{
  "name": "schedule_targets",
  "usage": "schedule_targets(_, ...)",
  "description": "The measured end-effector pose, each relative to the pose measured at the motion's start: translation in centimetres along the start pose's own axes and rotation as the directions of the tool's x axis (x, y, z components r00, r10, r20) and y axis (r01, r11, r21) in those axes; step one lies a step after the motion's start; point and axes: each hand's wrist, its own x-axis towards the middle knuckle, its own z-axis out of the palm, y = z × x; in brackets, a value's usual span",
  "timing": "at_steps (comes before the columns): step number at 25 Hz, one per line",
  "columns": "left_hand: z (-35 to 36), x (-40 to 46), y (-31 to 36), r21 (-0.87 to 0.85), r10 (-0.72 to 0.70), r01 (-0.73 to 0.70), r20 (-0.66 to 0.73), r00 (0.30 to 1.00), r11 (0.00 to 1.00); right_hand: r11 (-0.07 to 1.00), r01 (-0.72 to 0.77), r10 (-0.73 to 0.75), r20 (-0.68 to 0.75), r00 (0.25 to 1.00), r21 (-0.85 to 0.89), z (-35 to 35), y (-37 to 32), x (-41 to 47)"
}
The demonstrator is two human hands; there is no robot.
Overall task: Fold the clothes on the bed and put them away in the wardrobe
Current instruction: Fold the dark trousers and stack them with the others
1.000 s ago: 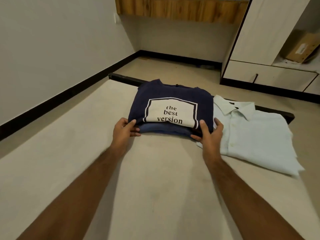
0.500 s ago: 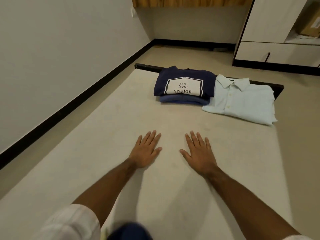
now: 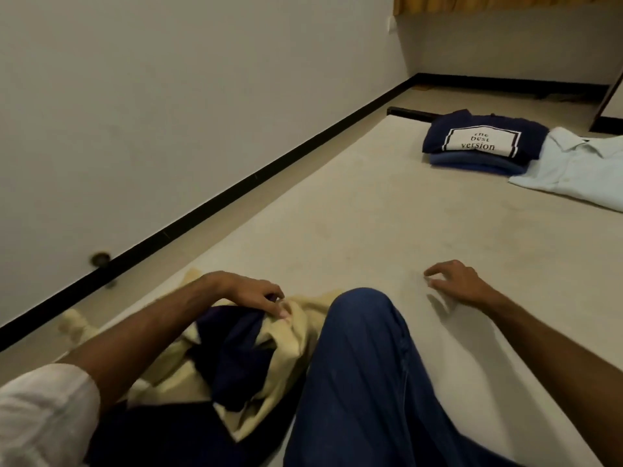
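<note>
My left hand (image 3: 256, 294) has its fingers (image 3: 279, 310) curled down into a crumpled cream and navy garment (image 3: 242, 345), pinching a fold at its upper edge. This garment lies directly under that hand, bunched against my left knee (image 3: 364, 318), which is clad in blue trousers. It has no clear long axis while heaped; one cream end trails left toward the bed's edge. My right hand (image 3: 462, 284) holds nothing: its fingers are loosely bent, tips touching the bed (image 3: 354, 214), on the far side of the knee from the garment. The left hand is therefore the nearer one. I judge that the next move requires lifting the garment forward and rightward onto the open bed surface, where the right hand can take a second corner.

Well ahead, near the foot of the bed, sits a folded navy shirt (image 3: 482, 139) atop a folded blue garment (image 3: 472, 165). Its white panel reads "the best version". A pale shirt (image 3: 580, 166) lies just beside it, touching. No other writing is legible.
</note>
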Motion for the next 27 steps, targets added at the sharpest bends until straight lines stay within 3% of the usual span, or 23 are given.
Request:
schedule_targets(3,1.7,-3.0,-1.5,0.106,0.081,-0.056,-0.246,0.966,0.993,0.949,0.175,-0.184,0.008,0.983,0.263,0.8,-8.5,-1.8)
schedule_targets(6,2.4,-4.7,-2.3,0.217,0.127,-0.017,-0.503,0.855,0.976,0.891,0.366,-0.379,-0.001,0.925,0.269,2.8,-17.1,-4.0)
schedule_targets(8,1.9,-6.6,-2.1,0.084,0.103,-0.062,-0.727,0.679,0.995,0.848,0.48,-0.502,0.049,0.864,0.225,4.5,-22.2,-5.9)
schedule_targets(9,1.3,-7.7,-1.5,-0.06,0.048,-0.175,-0.829,0.557,0.983,0.83,0.503,-0.54,0.116,0.834,0.242,5.4,-24.5,-7.0)
schedule_targets(11,-0.6,-10.0,0.4,-0.301,-0.152,-0.474,-0.933,0.327,0.827,0.8,0.486,-0.584,0.275,0.764,0.351,7.4,-28.2,-9.2)
schedule_targets(12,-1.6,-11.1,1.8,-0.354,-0.229,-0.589,-0.933,0.278,0.726,0.784,0.489,-0.605,0.292,0.741,0.383,8.7,-29.4,-9.8)
schedule_targets(14,-3.1,-12.7,4.4,-0.384,-0.212,-0.726,-0.923,0.322,0.57,0.772,0.487,-0.574,0.117,0.811,0.409,9.6,-30.7,-10.1)
schedule_targets(16,-3.5,-13.4,5.4,-0.342,-0.005,-0.808,-0.922,0.387,0.479,0.691,0.424,-0.422,-0.15,0.894,0.585,7.8,-30.6,-9.7)
schedule_targets(19,-3.0,-13.5,4.1,-0.224,0.212,-0.779,-0.885,0.414,0.585,0.288,0.279,-0.181,-0.234,0.955,0.916,1.6,-28.7,-9.2)
schedule_targets(20,-2.4,-13.2,3.6,-0.228,0.249,-0.743,-0.847,0.47,0.629,0.137,0.259,-0.148,-0.238,0.96,0.956,-0.4,-27.9,-9.3)
schedule_targets(22,-0.7,-11.9,2.8,-0.273,0.287,-0.594,-0.678,0.677,0.757,-0.113,0.272,-0.09,-0.282,0.955,0.956,-4.3,-26.6,-9.7)
schedule_targets(23,0.4,-11.1,2.5,-0.282,0.261,-0.491,-0.58,0.772,0.824,-0.183,0.311,-0.059,-0.327,0.943,0.933,-6.2,-26.0,-9.9)
schedule_targets(24,1.1,-10.3,2.2,-0.283,0.23,-0.432,-0.538,0.811,0.856,-0.226,0.371,-0.018,-0.385,0.923,0.901,-8.0,-25.6,-10.1)
schedule_targets(25,1.5,-9.6,1.7,-0.278,0.213,-0.426,-0.564,0.798,0.861,-0.262,0.425,0.039,-0.431,0.902,0.866,-9.8,-25.1,-10.1)
schedule_targets(27,1.0,-9.2,1.7,-0.193,0.2,-0.455,-0.704,0.681,0.87,-0.284,0.504,0.19,-0.468,0.863,0.815,-12.6,-23.6,-9.9)
